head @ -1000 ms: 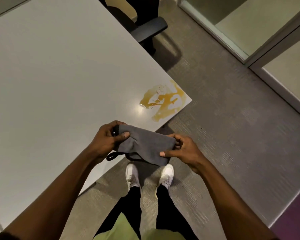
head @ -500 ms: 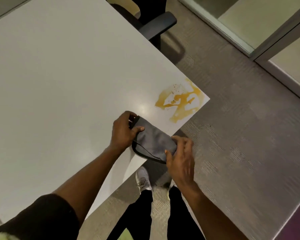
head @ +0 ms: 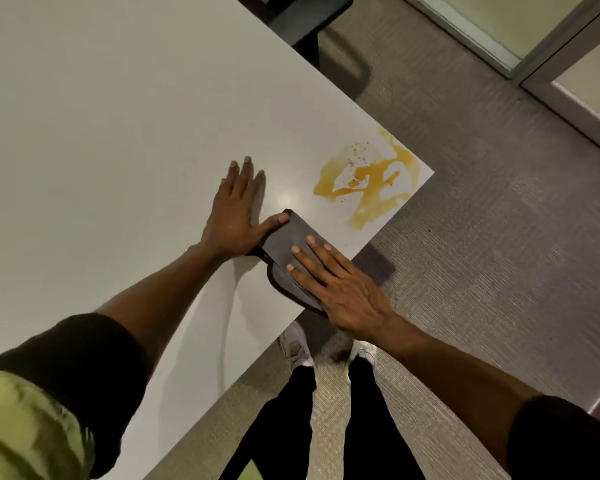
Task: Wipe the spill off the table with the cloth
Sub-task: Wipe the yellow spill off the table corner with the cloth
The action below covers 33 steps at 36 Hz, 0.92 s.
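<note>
Right hand (head: pixel 340 289) lies flat and open on the grey cloth (head: pixel 288 247) at the table (head: pixel 118 116) edge. Left hand (head: pixel 234 216), also open, touches the cloth's side with the thumb. The orange spill (head: pixel 371 181) is near, at the corner.

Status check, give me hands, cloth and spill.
Left hand flat on white table. Right hand flat on folded grey cloth. Orange spill unwiped. Nothing between.

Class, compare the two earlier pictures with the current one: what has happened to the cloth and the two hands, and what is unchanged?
The cloth, earlier held up in both hands, now lies flat at the table edge. The right hand presses on it; the left hand has opened flat on the table, thumb at the cloth. The spill is unwiped.
</note>
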Each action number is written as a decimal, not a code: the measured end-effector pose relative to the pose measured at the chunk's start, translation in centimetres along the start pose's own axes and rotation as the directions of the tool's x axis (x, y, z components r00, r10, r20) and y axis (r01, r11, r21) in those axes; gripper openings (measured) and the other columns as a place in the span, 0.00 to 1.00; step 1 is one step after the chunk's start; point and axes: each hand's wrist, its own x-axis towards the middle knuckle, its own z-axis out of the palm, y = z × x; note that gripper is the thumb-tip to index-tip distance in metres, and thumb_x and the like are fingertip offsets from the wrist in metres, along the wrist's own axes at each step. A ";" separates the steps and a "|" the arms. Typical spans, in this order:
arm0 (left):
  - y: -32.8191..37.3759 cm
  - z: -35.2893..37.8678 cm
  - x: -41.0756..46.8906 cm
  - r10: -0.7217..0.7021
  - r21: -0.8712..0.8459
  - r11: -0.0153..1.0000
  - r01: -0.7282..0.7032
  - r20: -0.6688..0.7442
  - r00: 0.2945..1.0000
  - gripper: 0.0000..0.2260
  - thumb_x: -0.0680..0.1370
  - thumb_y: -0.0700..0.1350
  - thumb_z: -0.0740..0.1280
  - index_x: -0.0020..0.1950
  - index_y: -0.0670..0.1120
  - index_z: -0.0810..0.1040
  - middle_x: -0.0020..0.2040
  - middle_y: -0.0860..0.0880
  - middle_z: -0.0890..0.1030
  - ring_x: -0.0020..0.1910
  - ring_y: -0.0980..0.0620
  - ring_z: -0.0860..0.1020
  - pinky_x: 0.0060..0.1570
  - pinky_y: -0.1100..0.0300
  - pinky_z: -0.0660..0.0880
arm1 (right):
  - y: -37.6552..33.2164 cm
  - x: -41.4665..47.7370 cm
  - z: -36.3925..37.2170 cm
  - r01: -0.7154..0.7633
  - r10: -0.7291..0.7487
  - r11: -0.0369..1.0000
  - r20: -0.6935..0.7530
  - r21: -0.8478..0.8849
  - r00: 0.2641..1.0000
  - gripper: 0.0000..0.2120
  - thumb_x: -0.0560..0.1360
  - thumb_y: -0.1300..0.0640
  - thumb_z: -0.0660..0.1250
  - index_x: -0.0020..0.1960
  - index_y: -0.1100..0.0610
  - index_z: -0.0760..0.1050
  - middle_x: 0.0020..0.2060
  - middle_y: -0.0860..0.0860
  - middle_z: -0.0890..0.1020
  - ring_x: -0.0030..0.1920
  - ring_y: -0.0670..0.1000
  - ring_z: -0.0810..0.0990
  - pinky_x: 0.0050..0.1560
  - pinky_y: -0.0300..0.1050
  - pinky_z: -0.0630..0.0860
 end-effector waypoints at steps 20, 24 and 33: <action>-3.4 1.4 1.2 0.040 0.099 0.994 -0.048 0.081 0.996 0.42 0.85 0.75 0.33 0.93 0.53 0.37 0.93 0.53 0.33 0.92 0.49 0.31 0.85 0.58 0.24 | -1.0 0.1 0.7 -0.294 0.296 0.955 -0.052 0.031 0.954 0.38 0.82 0.52 0.57 0.89 0.52 0.47 0.88 0.61 0.48 0.88 0.64 0.45 0.87 0.63 0.55; -3.1 1.2 1.1 0.026 0.090 0.995 -0.034 0.098 0.995 0.46 0.82 0.77 0.32 0.93 0.52 0.38 0.93 0.52 0.34 0.92 0.48 0.31 0.85 0.57 0.25 | 0.2 2.4 0.2 -0.349 0.354 0.934 -0.061 0.078 0.933 0.38 0.82 0.53 0.59 0.89 0.51 0.48 0.89 0.58 0.48 0.88 0.62 0.44 0.87 0.63 0.54; -2.0 2.0 -1.1 -0.046 0.059 0.997 0.043 0.051 0.998 0.49 0.84 0.76 0.41 0.93 0.42 0.39 0.93 0.43 0.36 0.93 0.44 0.34 0.90 0.47 0.33 | 2.4 5.5 -0.4 -0.331 0.339 0.939 -0.081 0.097 0.937 0.36 0.87 0.41 0.54 0.89 0.54 0.47 0.88 0.60 0.45 0.88 0.65 0.40 0.86 0.65 0.52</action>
